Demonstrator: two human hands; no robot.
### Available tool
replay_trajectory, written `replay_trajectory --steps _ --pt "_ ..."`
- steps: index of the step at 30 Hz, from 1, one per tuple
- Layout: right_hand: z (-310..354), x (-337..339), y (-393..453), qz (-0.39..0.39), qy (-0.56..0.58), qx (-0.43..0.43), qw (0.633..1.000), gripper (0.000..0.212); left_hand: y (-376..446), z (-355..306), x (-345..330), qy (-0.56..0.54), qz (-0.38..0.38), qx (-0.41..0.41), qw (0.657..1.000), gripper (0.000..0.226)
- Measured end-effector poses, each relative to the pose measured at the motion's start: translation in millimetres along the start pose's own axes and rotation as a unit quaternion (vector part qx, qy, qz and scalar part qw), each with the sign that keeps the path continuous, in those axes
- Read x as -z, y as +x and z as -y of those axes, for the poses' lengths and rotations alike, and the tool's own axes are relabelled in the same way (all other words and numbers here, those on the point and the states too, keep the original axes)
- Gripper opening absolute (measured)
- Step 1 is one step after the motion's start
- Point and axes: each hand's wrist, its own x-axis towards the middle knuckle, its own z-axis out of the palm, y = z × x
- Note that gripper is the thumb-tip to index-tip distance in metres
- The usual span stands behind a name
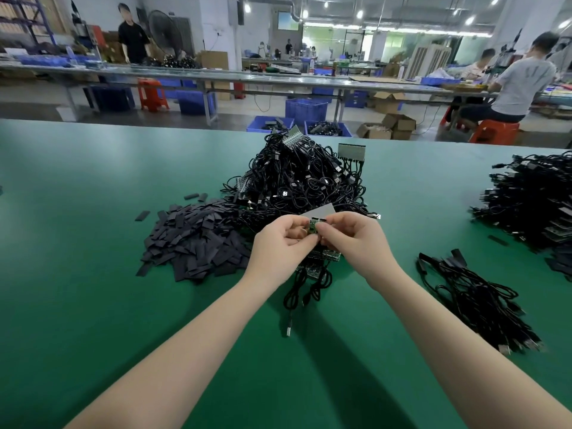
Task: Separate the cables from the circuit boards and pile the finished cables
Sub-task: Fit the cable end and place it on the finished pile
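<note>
Both forearms reach in from the near edge over the green table (77, 305). Left hand (278, 246) and right hand (353, 239) meet at centre, fingers of each curled and pinching a small green circuit board (313, 226) between them, held just above the table. Below the hands more boards on a strip (325, 255) show, with black cables (306, 292) trailing toward the camera and a metal plug lying on the mat. Exactly where the fingertips sit on the board is hidden by the thumbs.

Handling judgement: board is light, thin and stiff, likely to snap or flex at its joint if twisted hard; cable is soft and limp, so pulling on its length would strain the solder end. Best hold looks to be on the board edges with one hand and close to the cable's attached end with the other.

To the right, near, lies a loose bundle of cables (476, 301); further right, a larger stack (532, 199), probably the finished ones. To the left, a heap of flat dark sleeve pieces (198, 236). Beyond the hands, the big tangled heap of cables with boards attached (303, 178). Behind it, workbenches, blue crates and seated workers.
</note>
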Motion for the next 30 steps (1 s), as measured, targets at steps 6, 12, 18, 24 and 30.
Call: replay_trajectory --steps 6,12,18,24,30 --pt "3 2 0 -0.02 -0.04 0.018 0.999 0.01 -1 -4 0 0.04 -0.016 -0.044 0.998 0.029" --pt "1 -2 0 -0.038 -0.108 0.039 0.993 0.011 -3 1 -6 0.074 -0.039 -0.027 0.996 0.025" --pt "-9 -14 -5 -0.096 -0.098 0.054 0.989 0.013 -1 7 -7 0.097 -0.052 -0.023 0.994 0.022" --pt "-30 4 -8 -0.202 0.074 -0.039 0.976 0.009 11 21 20 -0.035 -0.143 0.057 0.987 0.006" --pt "-42 20 -10 -0.247 0.141 -0.103 0.953 0.008 18 39 72 0.167 -0.191 0.005 0.967 0.018"
